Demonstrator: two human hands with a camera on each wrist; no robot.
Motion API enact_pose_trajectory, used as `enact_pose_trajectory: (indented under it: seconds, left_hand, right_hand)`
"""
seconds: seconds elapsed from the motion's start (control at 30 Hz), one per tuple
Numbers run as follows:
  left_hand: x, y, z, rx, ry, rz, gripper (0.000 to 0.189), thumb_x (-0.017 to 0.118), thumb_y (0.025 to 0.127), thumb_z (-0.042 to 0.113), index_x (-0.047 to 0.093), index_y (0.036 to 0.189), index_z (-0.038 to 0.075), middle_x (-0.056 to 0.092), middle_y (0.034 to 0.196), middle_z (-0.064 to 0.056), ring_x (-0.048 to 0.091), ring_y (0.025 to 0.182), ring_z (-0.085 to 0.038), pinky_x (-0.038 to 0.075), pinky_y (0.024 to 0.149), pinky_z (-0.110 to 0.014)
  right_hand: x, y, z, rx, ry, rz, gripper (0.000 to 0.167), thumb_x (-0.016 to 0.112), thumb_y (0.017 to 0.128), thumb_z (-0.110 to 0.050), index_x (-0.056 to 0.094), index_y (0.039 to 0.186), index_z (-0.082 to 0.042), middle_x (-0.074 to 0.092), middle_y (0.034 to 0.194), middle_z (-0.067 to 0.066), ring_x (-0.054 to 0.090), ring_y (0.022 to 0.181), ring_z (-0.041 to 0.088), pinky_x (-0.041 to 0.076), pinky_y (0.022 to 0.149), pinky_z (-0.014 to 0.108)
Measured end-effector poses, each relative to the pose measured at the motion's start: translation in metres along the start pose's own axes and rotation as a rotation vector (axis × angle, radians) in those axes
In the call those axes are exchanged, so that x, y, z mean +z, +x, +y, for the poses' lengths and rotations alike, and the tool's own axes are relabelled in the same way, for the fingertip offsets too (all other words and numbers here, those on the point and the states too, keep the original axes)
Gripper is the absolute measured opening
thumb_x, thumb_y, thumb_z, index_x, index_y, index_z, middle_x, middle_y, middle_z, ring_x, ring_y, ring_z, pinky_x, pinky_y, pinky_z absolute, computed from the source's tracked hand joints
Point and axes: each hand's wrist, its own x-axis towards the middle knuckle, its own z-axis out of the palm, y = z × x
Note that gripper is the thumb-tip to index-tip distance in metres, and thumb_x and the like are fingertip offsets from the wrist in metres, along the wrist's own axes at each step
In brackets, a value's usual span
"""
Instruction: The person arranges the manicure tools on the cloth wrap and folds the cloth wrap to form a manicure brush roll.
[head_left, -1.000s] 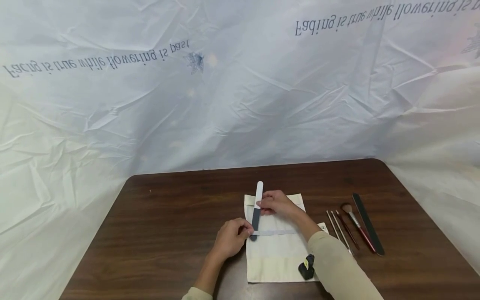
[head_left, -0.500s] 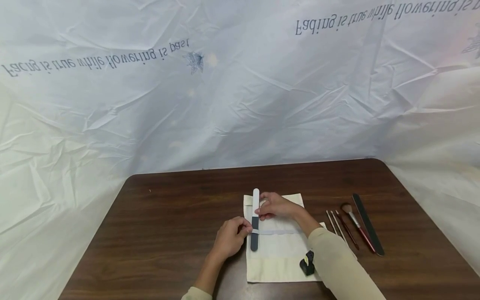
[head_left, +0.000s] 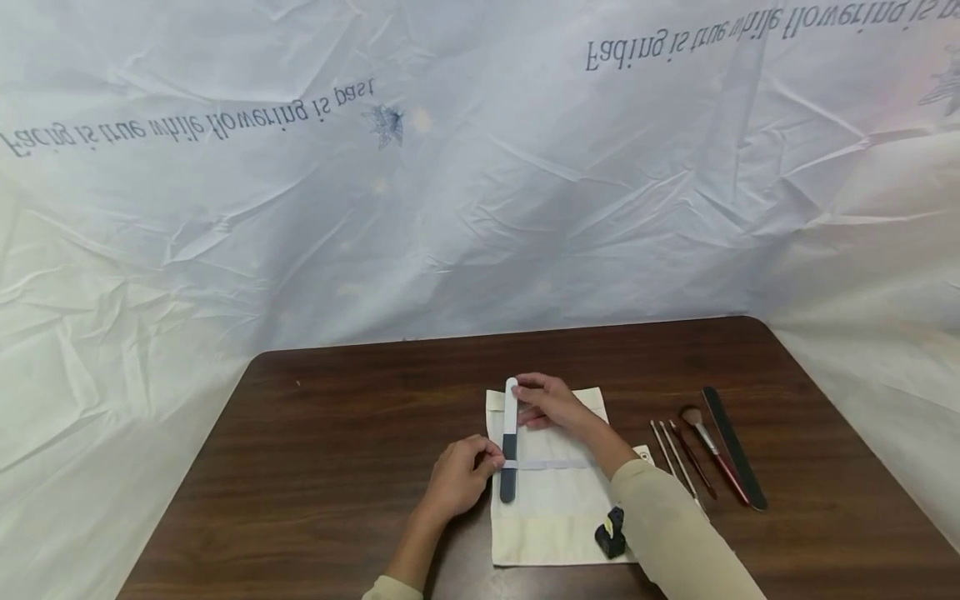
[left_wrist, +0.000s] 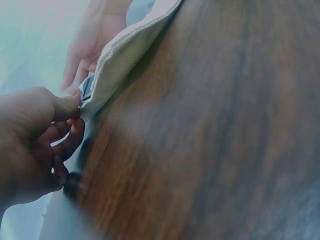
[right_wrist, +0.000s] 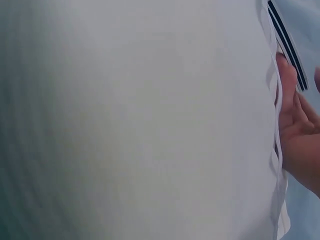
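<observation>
Lying along the left side of a cream cloth [head_left: 551, 504] on the bench [head_left: 330, 458]: one nail file [head_left: 510, 435], white and gray, crossed by a pale strap [head_left: 553, 464]; left hand [head_left: 459, 473], thumb and forefinger pinching the strap beside it; right hand [head_left: 553, 405], fingers loosely extended, touching the file's white far end.

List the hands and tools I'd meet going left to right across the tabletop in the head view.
Left hand, gray-and-white file, right hand, pair of slim silvery tools, thin dark-red tool, red-handled brush, black file.
</observation>
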Motion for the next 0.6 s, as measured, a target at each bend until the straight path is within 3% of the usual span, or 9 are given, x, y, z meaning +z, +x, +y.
enact_pose_trajectory:
  seconds: [0.1,0.23,0.4,0.6]
  left_hand:
    - [0.0003,0.0000,-0.0006,0.003,0.003,-0.001,0.008,0.070,0.095,0.016,0.073,0.088,0.017,0.064,0.082,0.006,0.049,0.071,0.000,0.040,0.067,-0.021]
    - [0.0007,0.0002,-0.0018,0.010,0.004,-0.001,0.007,0.070,0.095,0.016,0.073,0.088,0.016,0.064,0.082,0.006,0.049,0.070,0.000,0.040,0.066,-0.022]
    - [0.0001,-0.0001,-0.0016,0.014,0.006,-0.003,0.007,0.071,0.094,0.017,0.073,0.087,0.016,0.063,0.081,0.006,0.048,0.069,0.001,0.040,0.065,-0.021]
    - [0.0002,0.0003,-0.0017,0.018,0.002,0.002,0.007,0.071,0.094,0.017,0.073,0.087,0.017,0.064,0.081,0.006,0.047,0.069,0.002,0.039,0.065,-0.022]
  right_hand:
    - [0.0050,0.0014,0.0024,-0.024,0.021,0.067,0.054,0.060,0.103,-0.025,0.044,0.152,-0.007,0.067,0.079,-0.004,0.067,0.057,0.004,0.053,0.053,0.018]
    - [0.0089,0.0018,0.0061,-0.069,0.018,0.116,0.048,0.061,0.102,-0.019,0.051,0.147,-0.004,0.068,0.068,-0.007,0.063,0.053,0.002,0.049,0.050,0.017]
    - [0.0086,0.0033,0.0080,-0.081,0.021,0.148,0.046,0.061,0.101,-0.016,0.054,0.143,0.000,0.071,0.076,-0.010,0.063,0.057,0.002,0.050,0.052,0.016]
    - [0.0084,0.0053,0.0074,-0.064,0.017,0.202,0.044,0.064,0.099,-0.017,0.059,0.137,0.004,0.069,0.074,-0.009,0.063,0.062,0.003,0.052,0.056,0.016]
